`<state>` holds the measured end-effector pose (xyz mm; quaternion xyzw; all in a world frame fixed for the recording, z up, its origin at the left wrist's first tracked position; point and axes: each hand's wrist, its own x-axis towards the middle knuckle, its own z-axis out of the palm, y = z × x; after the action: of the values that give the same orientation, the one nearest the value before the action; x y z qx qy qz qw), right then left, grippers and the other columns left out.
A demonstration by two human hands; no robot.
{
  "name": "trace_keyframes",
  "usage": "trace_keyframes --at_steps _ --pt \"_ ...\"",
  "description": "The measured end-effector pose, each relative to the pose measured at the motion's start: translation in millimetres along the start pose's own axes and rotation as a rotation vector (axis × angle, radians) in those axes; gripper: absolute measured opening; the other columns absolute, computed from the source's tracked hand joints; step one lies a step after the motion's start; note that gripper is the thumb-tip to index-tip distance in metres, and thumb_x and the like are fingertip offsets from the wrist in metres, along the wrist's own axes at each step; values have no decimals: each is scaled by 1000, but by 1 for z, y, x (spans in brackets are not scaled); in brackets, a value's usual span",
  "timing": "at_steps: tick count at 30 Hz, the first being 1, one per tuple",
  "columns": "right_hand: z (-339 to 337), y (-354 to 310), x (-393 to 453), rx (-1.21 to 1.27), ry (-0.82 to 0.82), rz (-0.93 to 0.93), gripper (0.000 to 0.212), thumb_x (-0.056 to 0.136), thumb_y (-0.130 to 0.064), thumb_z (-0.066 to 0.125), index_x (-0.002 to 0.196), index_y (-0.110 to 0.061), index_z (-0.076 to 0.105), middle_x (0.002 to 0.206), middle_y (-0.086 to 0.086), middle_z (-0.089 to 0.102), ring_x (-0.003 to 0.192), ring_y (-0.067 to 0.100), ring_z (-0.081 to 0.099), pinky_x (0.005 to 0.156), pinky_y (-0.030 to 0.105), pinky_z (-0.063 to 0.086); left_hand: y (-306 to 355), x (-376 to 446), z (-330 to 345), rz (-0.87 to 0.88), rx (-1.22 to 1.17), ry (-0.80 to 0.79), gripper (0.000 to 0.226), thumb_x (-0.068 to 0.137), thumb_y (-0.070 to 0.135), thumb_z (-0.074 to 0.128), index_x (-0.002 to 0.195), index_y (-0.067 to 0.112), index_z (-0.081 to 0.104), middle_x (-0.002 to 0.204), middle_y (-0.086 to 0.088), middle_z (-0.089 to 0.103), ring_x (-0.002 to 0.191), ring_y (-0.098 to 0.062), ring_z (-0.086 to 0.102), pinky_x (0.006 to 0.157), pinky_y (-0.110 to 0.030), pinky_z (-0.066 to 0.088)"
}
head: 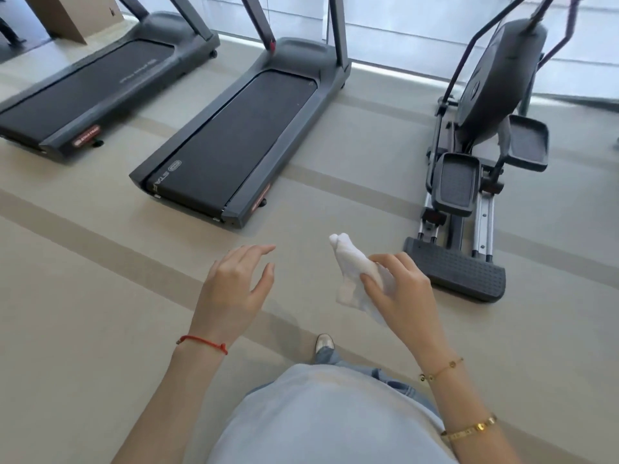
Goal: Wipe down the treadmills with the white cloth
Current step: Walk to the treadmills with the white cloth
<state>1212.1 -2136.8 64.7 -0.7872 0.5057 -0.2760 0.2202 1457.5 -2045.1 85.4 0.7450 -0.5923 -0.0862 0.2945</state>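
While I stand on the beige floor, my right hand grips the white cloth, fingers and thumb curled round its middle. Cloth is bunched; one twisted end sticks up toward 11 o'clock from the hand, the looser end hangs down under my fingers. My left hand holds nothing, fingers spread and relaxed, pointing toward 1 o'clock, close to the cloth but not touching it. Both hands are in the air in front of my body, over the floor.

Nearer treadmill sits at 12 o'clock, its rear end just ahead of my hands, dark belt running away toward 1 o'clock, grey side rails, two uprights at the far end. Second treadmill at 10 o'clock, beside the first with a strip of floor between them. The cloth touches neither.

Elliptical trainer at 2 o'clock, two foot pedals, ridged rear step just beyond my right hand. Cardboard box at 10 o'clock, far corner, behind the second treadmill.

Red string bracelet on my left wrist, two gold bracelets on my right forearm. One shoe shows at 6 o'clock below the hands, with a light shirt and jeans.
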Motion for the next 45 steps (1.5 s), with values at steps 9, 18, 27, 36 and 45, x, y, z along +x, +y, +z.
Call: trace_keyframes --at_steps 9,18,27,36,45 --pt "7 33 175 3 -99 -64 21 88 -28 67 108 -22 64 97 -7 56 78 11 54 65 10 37 -9 147 33 -98 26 37 28 93 13 61 121 11 66 118 -4 68 111 -24 62 98 -44 49" --pt "48 68 340 17 -77 -49 21 87 -25 69 107 -21 66 96 -7 56 77 11 55 66 24 46 -48 311 78 -94 10 42 27 95 17 59 121 14 65 117 -1 68 111 -19 61 98 -41 49" --pt "83 73 546 14 -47 -50 20 86 -23 70 105 -20 66 95 -4 57 77 14 53 64 18 37 -86 518 87 -85 -3 63 27 95 17 59 121 14 65 116 2 68 108 -16 61 98 -41 47" --pt "104 80 704 25 -17 -38 20 87 -24 69 106 -19 68 95 -3 58 76 17 55 65 29 45 -105 675 101 -68 24 28 28 96 20 58 122 17 65 119 5 66 110 -13 59 99 -32 43" --pt "128 124 867 60 -38 -97 19 86 -23 70 105 -20 67 93 -6 55 74 14 52 64 26 41 -113 825 146 -123 15 67 28 96 19 58 123 18 64 118 7 67 110 -11 58 99 -32 44"
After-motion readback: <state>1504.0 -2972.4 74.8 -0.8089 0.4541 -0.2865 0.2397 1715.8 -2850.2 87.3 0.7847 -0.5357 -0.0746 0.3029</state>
